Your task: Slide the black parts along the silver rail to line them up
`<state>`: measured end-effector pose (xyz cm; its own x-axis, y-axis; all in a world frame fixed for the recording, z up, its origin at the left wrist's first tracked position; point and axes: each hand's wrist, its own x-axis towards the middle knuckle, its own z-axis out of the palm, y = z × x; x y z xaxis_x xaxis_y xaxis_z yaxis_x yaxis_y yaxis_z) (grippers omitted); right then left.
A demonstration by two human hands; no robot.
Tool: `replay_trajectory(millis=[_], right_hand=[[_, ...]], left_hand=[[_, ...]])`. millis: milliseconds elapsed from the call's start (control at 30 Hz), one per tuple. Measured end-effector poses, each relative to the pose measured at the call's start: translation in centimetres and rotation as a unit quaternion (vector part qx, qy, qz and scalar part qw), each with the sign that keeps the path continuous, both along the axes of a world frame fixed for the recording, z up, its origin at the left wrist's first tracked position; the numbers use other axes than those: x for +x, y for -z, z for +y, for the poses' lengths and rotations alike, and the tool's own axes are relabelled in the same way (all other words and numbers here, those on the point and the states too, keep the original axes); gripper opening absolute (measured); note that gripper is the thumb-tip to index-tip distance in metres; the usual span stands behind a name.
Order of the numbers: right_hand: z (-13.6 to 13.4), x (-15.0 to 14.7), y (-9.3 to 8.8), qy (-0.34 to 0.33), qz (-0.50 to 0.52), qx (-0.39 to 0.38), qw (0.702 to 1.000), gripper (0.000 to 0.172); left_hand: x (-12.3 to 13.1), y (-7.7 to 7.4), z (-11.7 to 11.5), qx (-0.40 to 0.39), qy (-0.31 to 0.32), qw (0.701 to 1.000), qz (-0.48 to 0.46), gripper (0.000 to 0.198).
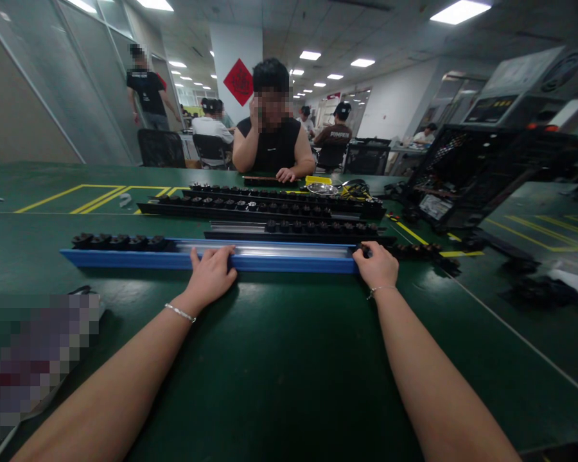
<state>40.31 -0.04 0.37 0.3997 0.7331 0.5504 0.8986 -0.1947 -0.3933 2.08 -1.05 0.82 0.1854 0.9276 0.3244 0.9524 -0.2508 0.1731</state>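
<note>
A long blue rail (pixel 289 264) with a silver inner channel lies across the green table in front of me. Several black knob-like parts (pixel 120 240) sit in a row at its left end. My left hand (pixel 210 274) holds the rail near its middle, with the fingers over the far edge. At the rail's right end, my right hand (pixel 378 264) has thumb and fingers closed around a small black part (pixel 365 249), mostly hidden by the fingers.
Black rails (pixel 231 206) with rows of black parts lie beyond the blue one. A metal dish (pixel 324 188) and black equipment (pixel 455 176) stand farther right. Loose black parts (pixel 426 251) lie right of my hand. A person (pixel 272 138) sits opposite.
</note>
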Motion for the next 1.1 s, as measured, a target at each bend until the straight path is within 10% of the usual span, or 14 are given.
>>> replay_trajectory(millis=[1100], right_hand=[[0.0, 1.2, 0.4, -0.047, 0.016, 0.067, 0.997, 0.030]], left_hand=[[-0.1, 0.1, 0.1, -0.004, 0.000, 1.000, -0.008, 0.044]])
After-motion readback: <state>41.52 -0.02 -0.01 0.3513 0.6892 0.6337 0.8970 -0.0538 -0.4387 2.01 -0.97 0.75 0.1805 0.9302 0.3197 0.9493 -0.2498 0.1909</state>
